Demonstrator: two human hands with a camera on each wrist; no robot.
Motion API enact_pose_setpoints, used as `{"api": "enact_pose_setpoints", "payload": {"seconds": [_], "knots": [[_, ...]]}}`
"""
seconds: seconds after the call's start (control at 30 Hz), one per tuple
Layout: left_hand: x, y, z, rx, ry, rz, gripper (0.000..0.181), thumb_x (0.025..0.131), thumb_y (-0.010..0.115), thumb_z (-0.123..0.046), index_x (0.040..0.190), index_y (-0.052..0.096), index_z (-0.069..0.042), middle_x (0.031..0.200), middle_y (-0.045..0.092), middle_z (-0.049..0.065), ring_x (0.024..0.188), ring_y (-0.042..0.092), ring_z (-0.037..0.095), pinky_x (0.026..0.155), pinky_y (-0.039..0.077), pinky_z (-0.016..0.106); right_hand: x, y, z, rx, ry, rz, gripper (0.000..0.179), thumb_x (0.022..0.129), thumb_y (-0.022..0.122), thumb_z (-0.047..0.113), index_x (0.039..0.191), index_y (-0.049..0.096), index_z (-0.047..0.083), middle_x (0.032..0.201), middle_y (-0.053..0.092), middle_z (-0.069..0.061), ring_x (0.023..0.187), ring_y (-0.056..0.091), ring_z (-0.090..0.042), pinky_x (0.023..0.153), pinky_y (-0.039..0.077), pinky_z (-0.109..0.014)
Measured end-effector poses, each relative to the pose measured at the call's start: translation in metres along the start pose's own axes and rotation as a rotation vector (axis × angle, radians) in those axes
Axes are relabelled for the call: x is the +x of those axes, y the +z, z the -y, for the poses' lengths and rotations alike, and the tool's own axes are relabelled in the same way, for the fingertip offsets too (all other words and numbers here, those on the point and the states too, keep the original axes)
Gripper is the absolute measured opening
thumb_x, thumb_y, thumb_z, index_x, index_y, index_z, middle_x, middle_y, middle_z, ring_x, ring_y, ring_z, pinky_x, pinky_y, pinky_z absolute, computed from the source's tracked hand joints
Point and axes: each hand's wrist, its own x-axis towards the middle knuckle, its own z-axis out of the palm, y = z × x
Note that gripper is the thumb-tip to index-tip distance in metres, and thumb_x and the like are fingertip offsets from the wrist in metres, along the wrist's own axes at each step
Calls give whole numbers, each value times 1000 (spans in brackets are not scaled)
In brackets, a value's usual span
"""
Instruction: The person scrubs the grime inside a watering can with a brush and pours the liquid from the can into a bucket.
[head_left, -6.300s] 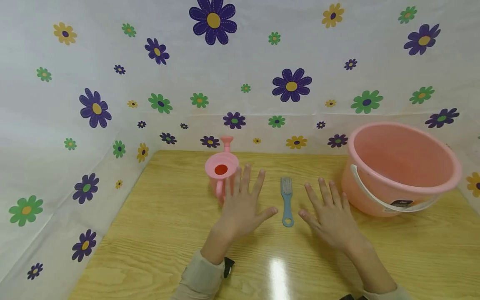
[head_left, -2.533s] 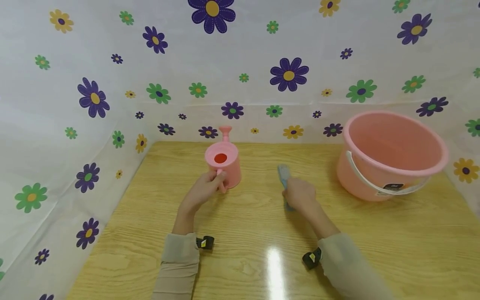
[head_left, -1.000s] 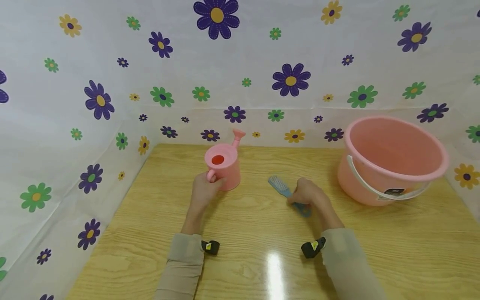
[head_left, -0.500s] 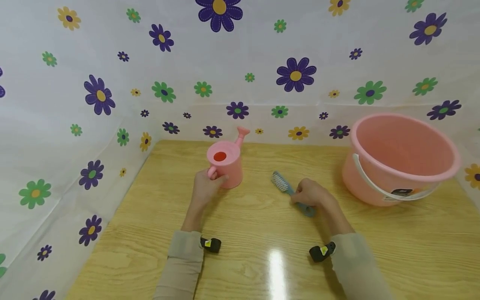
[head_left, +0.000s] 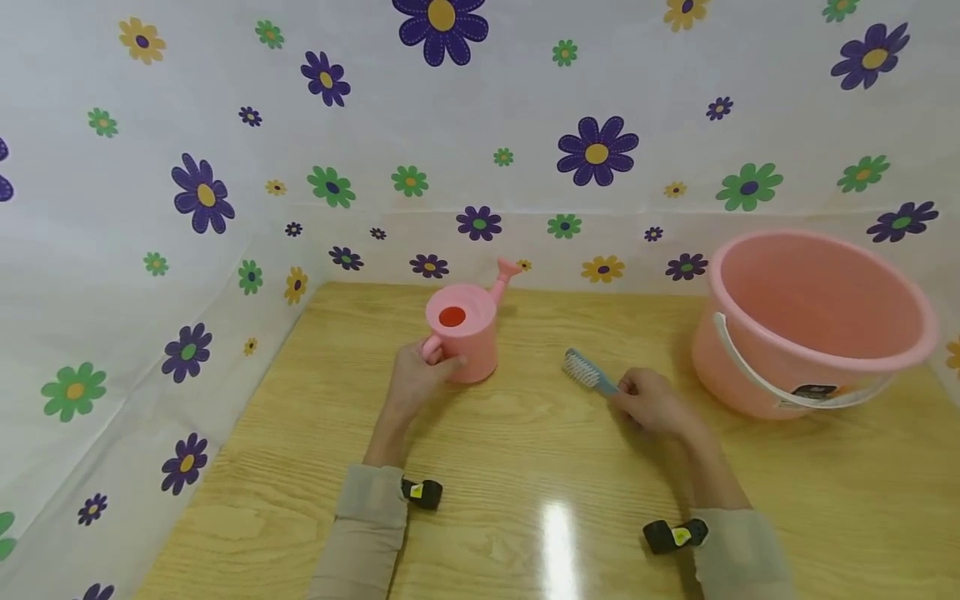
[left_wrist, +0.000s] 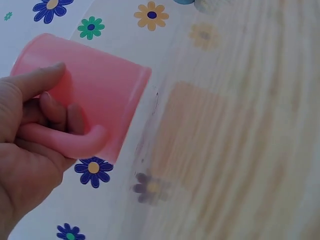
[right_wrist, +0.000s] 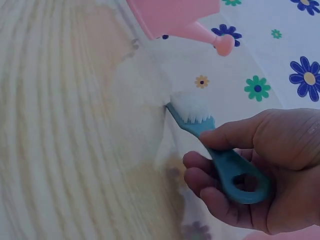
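Closest to us, two pale sleeves [head_left: 372, 500] with small black devices [head_left: 426, 493] at the wrists reach over the wooden tabletop [head_left: 300, 450]. We see the right hand [head_left: 651, 402] pinching the blue brush [head_left: 602, 382] by its handle, white bristles showing. The left hand's [head_left: 420, 379] fingers are curled round the handle of the upright pink watering can [head_left: 472, 346], whose base looks just clear of the tabletop. To the right we see a pink bucket [head_left: 738, 375], then a flowered cloth [head_left: 517, 100] behind everything
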Motion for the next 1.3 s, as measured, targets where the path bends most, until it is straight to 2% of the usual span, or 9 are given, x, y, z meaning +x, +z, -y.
{"api": "enact_pose_setpoints", "payload": {"seconds": [0.13, 0.23, 0.37, 0.57, 0.7, 0.83, 0.93, 1.13, 1.3], "knots": [[-2, 0, -10, -48, 31, -6, 50, 83, 77, -4, 66, 31, -9, 60, 26, -1, 61, 30, 12, 57, 25, 25, -2, -5, -3, 118, 8, -9, 10, 95, 52, 4, 91, 50, -5, 67, 56, -9, 56, 51, -16, 49, 45, -28], [-4, -2, -21, -63, 33, -12, 49, 85, 76, -5, 68, 30, -9, 61, 27, 0, 61, 30, 13, 56, 25, 24, -2, -6, -5, 193, 30, 9, 14, 99, 50, 7, 102, 48, -7, 66, 53, -7, 53, 46, -13, 47, 40, -26], [-4, -4, -35, -89, 61, -31, 50, 85, 77, -6, 68, 30, -8, 61, 27, -1, 59, 29, 12, 54, 25, 24, 0, -7, -7, 278, 14, 2, 22, 103, 48, 12, 111, 48, -10, 70, 51, -7, 52, 40, -10, 46, 34, -23], [-7, -2, -50, -102, 180, -4, 51, 84, 77, -3, 67, 29, -7, 61, 26, -1, 59, 28, 12, 55, 27, 25, -2, -13, -1, 427, -12, -16, 26, 106, 44, 13, 112, 44, -13, 73, 54, -7, 50, 37, -7, 45, 30, -22], [-10, 0, -54, -73, 207, 22, 49, 84, 79, -5, 67, 32, -8, 60, 26, 0, 59, 30, 12, 55, 28, 24, -7, -16, 5, 509, 10, -39, 26, 106, 44, 15, 112, 42, -10, 73, 53, -3, 50, 35, -7, 45, 28, -22], [-12, 2, -53, -61, 214, 15, 48, 83, 79, -4, 69, 33, -6, 61, 27, 0, 60, 31, 13, 56, 29, 24, -12, -16, 12, 542, 19, -42, 23, 106, 46, 18, 109, 45, -5, 72, 54, -1, 49, 35, -6, 44, 27, -21], [-12, 3, -53, -62, 228, 4, 46, 83, 79, -3, 69, 34, -4, 61, 28, 1, 60, 32, 13, 56, 30, 23, -14, -19, 15, 587, 4, -18, 19, 106, 47, 18, 107, 46, -1, 72, 55, 1, 49, 36, -5, 43, 28, -20], [-11, 4, -52, -66, 261, 0, 47, 83, 78, -1, 68, 34, -1, 60, 28, 3, 60, 32, 14, 56, 31, 23, -19, -26, 21, 803, -66, 72, 11, 105, 47, 13, 107, 49, 3, 72, 56, 2, 49, 39, -3, 43, 24, -21], [-11, 6, -50, -62, 222, 14, 49, 83, 77, 0, 64, 32, -1, 58, 27, 2, 59, 32, 14, 55, 30, 23, -22, -29, 26, 822, -88, 98, 10, 105, 47, 13, 108, 52, 4, 72, 56, 2, 49, 40, -2, 43, 25, -20]]}}
